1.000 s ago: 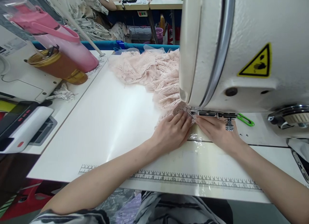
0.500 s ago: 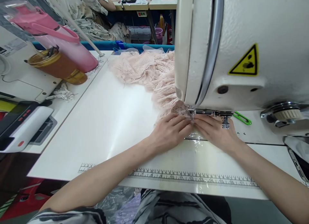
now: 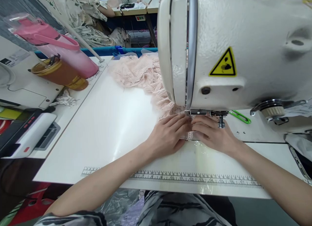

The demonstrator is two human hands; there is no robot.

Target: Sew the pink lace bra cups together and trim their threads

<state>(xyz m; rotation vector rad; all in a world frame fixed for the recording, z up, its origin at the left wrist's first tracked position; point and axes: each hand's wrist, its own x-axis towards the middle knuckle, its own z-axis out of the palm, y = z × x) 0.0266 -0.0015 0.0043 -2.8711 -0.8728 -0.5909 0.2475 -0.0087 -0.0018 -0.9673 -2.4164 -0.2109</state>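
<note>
A sewing machine (image 3: pixel 214 34) stands over the white table, and pale pink lace fabric (image 3: pixel 143 73) runs in gathered folds from the back of the table to under its needle area. My left hand (image 3: pixel 168 133) is closed on the lace just left of the presser foot, fingers pressed together. Close beside it, my right hand (image 3: pixel 211 131) is closed on the lace at the right, fingers bent under the machine head. A narrow lace strip shows between my hands. The needle tip and the fingertips are partly hidden.
A green thread snipper (image 3: pixel 240 116) lies right of my right hand. A ruler scale (image 3: pixel 180 179) runs along the table's front edge. At the left stand a pink bottle (image 3: pixel 65 53) and a brown cup (image 3: pixel 60 74). A phone (image 3: pixel 298 162) lies far right; another person's sleeve (image 3: pixel 90 6) shows behind.
The view has turned slightly right, so the machine appears further left. A strip of lace now shows on the near side between my hands, and my left hand sits slightly lower.
</note>
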